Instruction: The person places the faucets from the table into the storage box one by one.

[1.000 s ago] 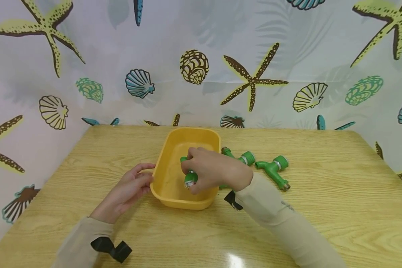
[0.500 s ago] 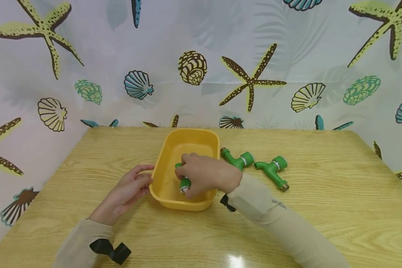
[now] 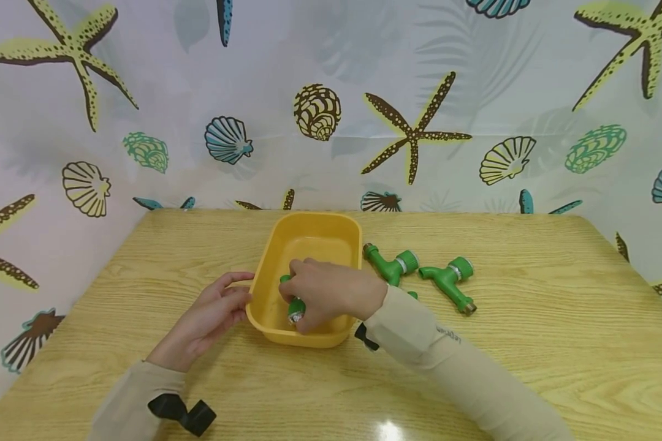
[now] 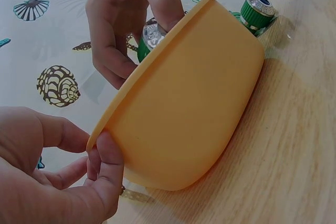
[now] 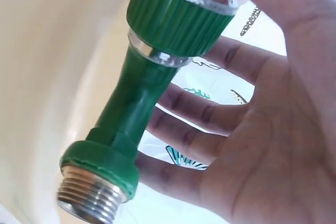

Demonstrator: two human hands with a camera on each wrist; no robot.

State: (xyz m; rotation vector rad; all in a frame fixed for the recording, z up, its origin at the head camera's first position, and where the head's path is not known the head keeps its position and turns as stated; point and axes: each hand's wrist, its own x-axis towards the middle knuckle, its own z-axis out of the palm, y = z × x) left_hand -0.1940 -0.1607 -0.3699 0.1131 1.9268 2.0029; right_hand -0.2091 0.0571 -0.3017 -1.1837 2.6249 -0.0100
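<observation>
My left hand (image 3: 212, 315) pinches the left rim of a yellow plastic tub (image 3: 309, 339); in the left wrist view its thumb and fingers (image 4: 107, 169) close over the tub's edge (image 4: 184, 103). Inside the tub, my right hand (image 3: 331, 293) grips a green water tap (image 3: 296, 309) from above, covering much of it in the head view. Seen from the right wrist, this tap (image 5: 139, 95) has a ribbed green knob with a silvery cap and a threaded metal end, with thumb and fingers around the knob and body.
Right of the tub, two more green taps, one (image 3: 390, 267) near its rim and one (image 3: 451, 283) farther right, lie on the wooden table (image 3: 557, 318). Part of another green piece (image 3: 413, 295) shows behind the right forearm. A patterned curtain (image 3: 276, 55) stands behind the table.
My right hand has moved left and slightly toward me inside the tub, carrying the tap. The left hand keeps its place on the rim.
</observation>
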